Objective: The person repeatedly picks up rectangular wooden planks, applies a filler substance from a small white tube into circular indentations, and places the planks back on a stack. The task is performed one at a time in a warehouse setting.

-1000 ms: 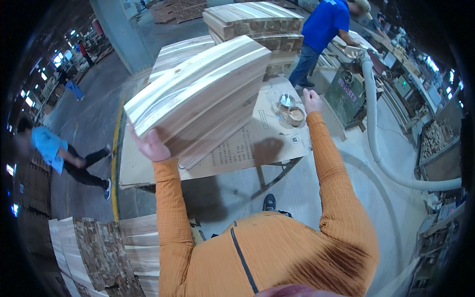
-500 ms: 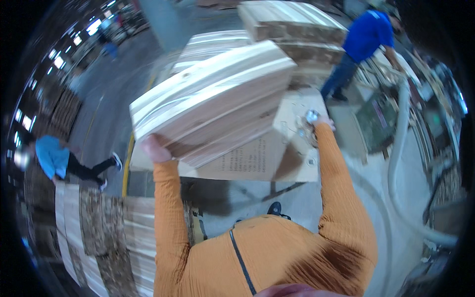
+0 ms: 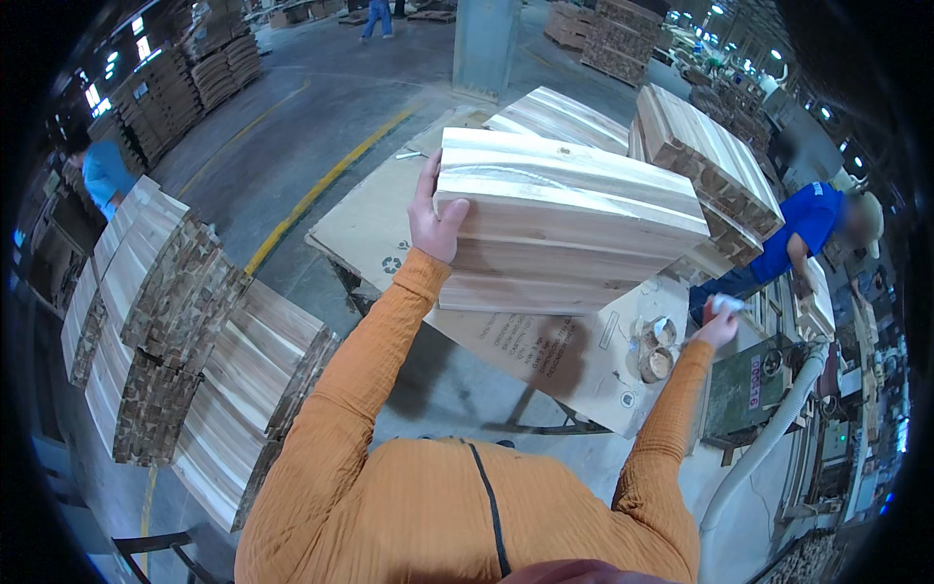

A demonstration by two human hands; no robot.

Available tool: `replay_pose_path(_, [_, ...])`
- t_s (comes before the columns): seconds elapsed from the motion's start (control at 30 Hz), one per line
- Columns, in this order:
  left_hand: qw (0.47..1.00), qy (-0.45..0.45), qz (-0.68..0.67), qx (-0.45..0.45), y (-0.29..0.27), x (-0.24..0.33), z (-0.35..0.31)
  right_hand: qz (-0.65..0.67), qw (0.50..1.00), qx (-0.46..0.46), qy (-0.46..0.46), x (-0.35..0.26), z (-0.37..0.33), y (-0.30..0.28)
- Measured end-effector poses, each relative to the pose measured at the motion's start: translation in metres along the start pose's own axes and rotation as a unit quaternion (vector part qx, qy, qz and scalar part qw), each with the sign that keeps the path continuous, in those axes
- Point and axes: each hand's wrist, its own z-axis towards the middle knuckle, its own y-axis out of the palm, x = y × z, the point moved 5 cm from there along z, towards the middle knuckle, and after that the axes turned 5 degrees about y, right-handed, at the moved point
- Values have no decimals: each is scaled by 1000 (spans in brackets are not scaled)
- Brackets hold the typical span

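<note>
Your left hand (image 3: 433,219) grips the near left edge of a thick stack of pale wooden boards (image 3: 569,219), thumb on top and fingers wrapped under, holding it raised above the tabletop (image 3: 370,229). Your right hand (image 3: 718,326) is closed around a small white object (image 3: 728,305), too small to tell what it is, out at the tabletop's right end and well apart from the stack.

The tabletop is covered with flat brown cardboard sheets, printed here and there with dark marks, and its metal legs show beneath the near edge. Two small round tins (image 3: 657,348) sit on the cardboard just beside your right hand. Beyond the raised stack, two more piles of boards (image 3: 705,161) rest on the far side of the surface.

Around you is a large workshop hall with a grey concrete floor (image 3: 292,117) crossed by a yellow painted line (image 3: 326,180). To your left, tall stacks of timber blocks (image 3: 175,331) stand on the floor. More pallets of wood line the far wall. A person in a blue shirt (image 3: 803,229) works at a green machine (image 3: 754,380) on your right, where a pale hose (image 3: 769,443) curves down. Another person in blue (image 3: 102,175) stands far left.
</note>
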Motion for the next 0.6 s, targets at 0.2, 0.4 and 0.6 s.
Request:
replay_pose_path(0.2, [1000, -12, 17, -4, -8, 1, 2, 168, 944, -283, -14, -131, -96, 152])
replay_pose_path(0.4, [999, 14, 30, 7, -4, -1, 4, 151, 858, -490, 0, -150, -235, 276])
replay_pose_path(0.6, [992, 46, 114, -10, -8, -3, 1, -14, 864, -501, -52, -150, -303, 293])
